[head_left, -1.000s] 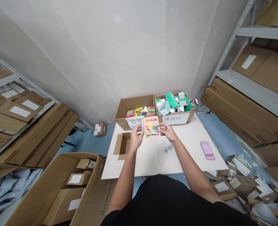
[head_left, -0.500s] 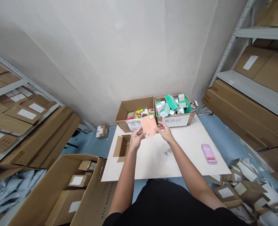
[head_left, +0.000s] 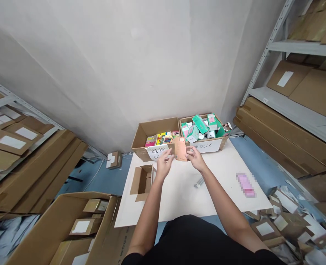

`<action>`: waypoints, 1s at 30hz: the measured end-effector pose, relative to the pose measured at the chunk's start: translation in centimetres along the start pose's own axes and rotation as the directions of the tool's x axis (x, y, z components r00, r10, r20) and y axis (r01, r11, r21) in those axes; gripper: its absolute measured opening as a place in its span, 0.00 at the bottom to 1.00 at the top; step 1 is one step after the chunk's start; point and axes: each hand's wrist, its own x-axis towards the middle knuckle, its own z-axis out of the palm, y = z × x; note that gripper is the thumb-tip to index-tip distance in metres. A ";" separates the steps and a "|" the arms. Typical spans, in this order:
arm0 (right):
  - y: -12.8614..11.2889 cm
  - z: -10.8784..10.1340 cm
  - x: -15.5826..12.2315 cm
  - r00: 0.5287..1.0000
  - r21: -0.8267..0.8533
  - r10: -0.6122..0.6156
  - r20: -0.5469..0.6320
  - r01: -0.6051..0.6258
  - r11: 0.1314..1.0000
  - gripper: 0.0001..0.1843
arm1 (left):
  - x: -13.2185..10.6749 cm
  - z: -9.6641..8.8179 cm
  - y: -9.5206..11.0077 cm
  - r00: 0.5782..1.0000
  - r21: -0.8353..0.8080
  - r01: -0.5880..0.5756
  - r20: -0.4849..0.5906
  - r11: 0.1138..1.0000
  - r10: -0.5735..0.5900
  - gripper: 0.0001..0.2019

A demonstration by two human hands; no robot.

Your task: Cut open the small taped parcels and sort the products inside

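A thin peach-orange booklet (head_left: 181, 149) is held up over the table, in front of the two labelled cartons. My right hand (head_left: 196, 158) grips its right edge between thumb and fingers. My left hand (head_left: 164, 163) is just left of the booklet, fingers apart and not closed on it. Behind, the left carton (head_left: 140, 145) contains several colourful books (head_left: 163, 138), while the right carton (head_left: 223, 143) is heaped with green and white boxes (head_left: 200, 124). Part of the white labels on both carton fronts is covered by my hands and the booklet.
On the white table (head_left: 220, 176) stand an open small cardboard box (head_left: 144, 180) at left and a blurred pink item (head_left: 246, 185) at right. A large carton of parcels (head_left: 91, 224) is at lower left. Shelves of boxes flank both sides; parcels (head_left: 284, 217) pile up at lower right.
The booklet has turned, so it looks narrower. My left hand has come off its left edge, while my right hand keeps hold. The view has shifted slightly.
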 end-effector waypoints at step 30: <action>10.4 4.7 24.4 0.961 -0.518 -0.116 -0.252 -0.033 0.854 0.29 | 16.1 -12.3 -16.6 0.964 0.218 0.185 -0.229 0.958 -0.134 0.29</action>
